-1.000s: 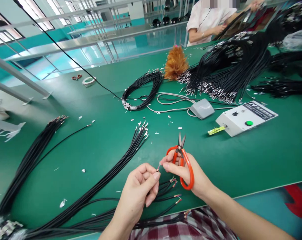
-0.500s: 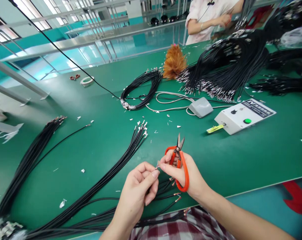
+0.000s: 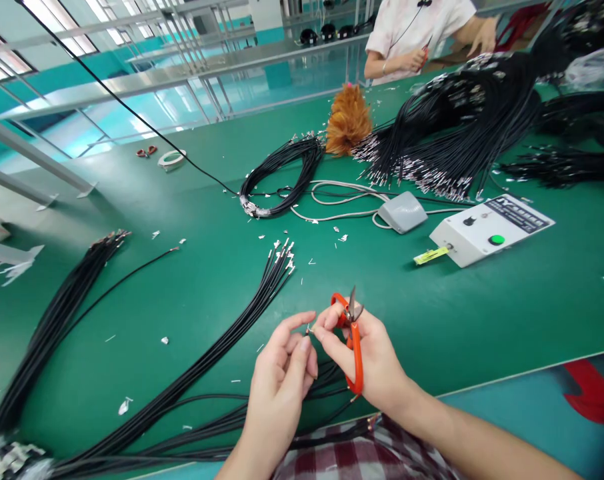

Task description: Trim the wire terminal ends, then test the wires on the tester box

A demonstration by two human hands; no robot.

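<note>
My left hand (image 3: 282, 377) pinches the end of a black cable (image 3: 307, 331) between thumb and fingers, its index finger raised and straight. Thin stripped wires poke up from that end. My right hand (image 3: 377, 357) carries orange-handled scissors (image 3: 357, 360), their blades pointing up and slightly parted. Its thumb and index fingertip meet at the wire tips, touching or nearly touching them. Below both hands, more black cables (image 3: 202, 427) run across the table edge toward my lap. A bundle of cables with white-tipped ends (image 3: 242, 313) lies left of my left hand.
On the green table (image 3: 222, 267) stand a white box with a green button (image 3: 497, 230) and a grey pedal (image 3: 403, 212). Coiled cables (image 3: 282, 177), a brown feather duster (image 3: 349, 123) and a large cable pile (image 3: 457, 127) lie farther back. A co-worker (image 3: 417, 40) works opposite.
My right hand with the scissors has shifted slightly left and turned. My left index finger has lifted from the cable end. The co-worker's hands have moved apart.
</note>
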